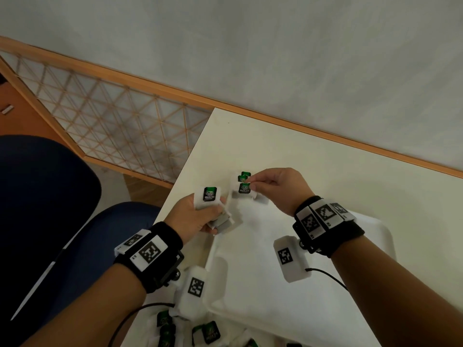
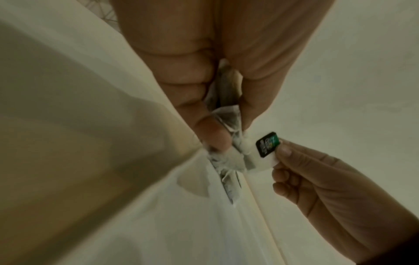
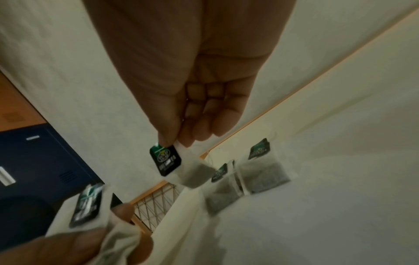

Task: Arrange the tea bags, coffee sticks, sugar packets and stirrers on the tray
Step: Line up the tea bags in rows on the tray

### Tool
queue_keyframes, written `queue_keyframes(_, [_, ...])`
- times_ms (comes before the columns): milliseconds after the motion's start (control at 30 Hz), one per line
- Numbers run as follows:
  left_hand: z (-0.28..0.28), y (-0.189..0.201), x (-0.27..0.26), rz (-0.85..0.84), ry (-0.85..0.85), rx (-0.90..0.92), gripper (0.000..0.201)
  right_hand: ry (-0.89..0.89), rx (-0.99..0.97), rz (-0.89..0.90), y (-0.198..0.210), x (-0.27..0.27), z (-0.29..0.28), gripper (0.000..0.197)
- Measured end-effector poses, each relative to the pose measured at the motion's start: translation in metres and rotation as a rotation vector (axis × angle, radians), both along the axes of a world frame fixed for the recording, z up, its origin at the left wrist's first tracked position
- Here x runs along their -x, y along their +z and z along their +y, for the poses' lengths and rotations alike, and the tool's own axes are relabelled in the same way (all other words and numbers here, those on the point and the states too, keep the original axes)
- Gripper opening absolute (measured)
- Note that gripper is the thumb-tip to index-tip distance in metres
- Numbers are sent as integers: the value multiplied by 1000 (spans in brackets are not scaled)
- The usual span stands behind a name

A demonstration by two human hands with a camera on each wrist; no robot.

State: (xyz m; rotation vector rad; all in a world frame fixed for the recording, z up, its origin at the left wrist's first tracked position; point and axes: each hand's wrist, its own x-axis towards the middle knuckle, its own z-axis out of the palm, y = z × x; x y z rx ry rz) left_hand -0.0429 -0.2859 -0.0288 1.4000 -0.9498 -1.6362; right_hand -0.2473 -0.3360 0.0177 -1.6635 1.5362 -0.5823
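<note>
Tea bag in right hand: a white bag (image 1: 244, 190) with a green-and-black tag, lifted over the far left corner of the tray, hanging from the fingertips; in the right wrist view (image 3: 181, 166) the pouch dangles below the tag.
Right hand: (image 1: 278, 187) thumb and forefinger pinch the top edge of that bag by its tag, the other fingers curled in behind.
Bags on the tray: two more (image 3: 263, 172) lie flat just past the held one, side by side and overlapping a little, tags toward the table edge; from the head view only their green tags (image 1: 243, 176) peek out above the held bag.
Bunch in left hand: several bags (image 1: 213, 206) gathered together, one upright on top with its "GREEN TEA" tag facing up, grey pouches sticking out below.
Left hand: (image 1: 193, 219) fingers and thumb wrapped round the bunch, holding it above the tray's left edge, close beside the right hand.
Tray: (image 1: 250, 291) white, shallow, on the table in front of the person.
Loose bags: a scatter of them (image 1: 185, 329) on the table at the near edge, under the left wrist.
Table: (image 1: 338, 176) pale cream top, set against a wall with a wooden strip.
Wristbands: black bands with square-patterned markers on both wrists (image 1: 323, 221).
</note>
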Motion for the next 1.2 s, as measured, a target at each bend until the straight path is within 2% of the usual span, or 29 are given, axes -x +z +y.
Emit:
queue_keyframes(200, [-3,4,-8,-34,-34,-27,23,45,-34,87,-15,-6,-6,12])
queue_keyframes(333, [-2,1,-6,-100,-72,-12,16,-7,-72,96,-28,-7,-14,12])
queue_keyframes(433, [-2,-2,-2,-146,-104,-4,18,-58,-71,90,-35,-6,-18,11])
queue_keyframes(700, [1,-2,9,-113,-186,-12,9,-107,-24,68,-39,-6,-23,14])
queue_keyframes(800, [1,-1,12,-127,-224,-2,13,-80,-17,83,-37,-7,-23,16])
queue_keyframes(933, [-1,1,16,-125,-225,-9,11,-38,103,119,-27,-9,-16,17])
queue_keyframes(1067, [-1,0,19,-115,-209,-26,10,124,-30,-64,-9,-17,3,16])
queue_keyframes(1200, [0,3,24,-91,-241,-2,8,222,-21,-29,-3,-21,12,9])
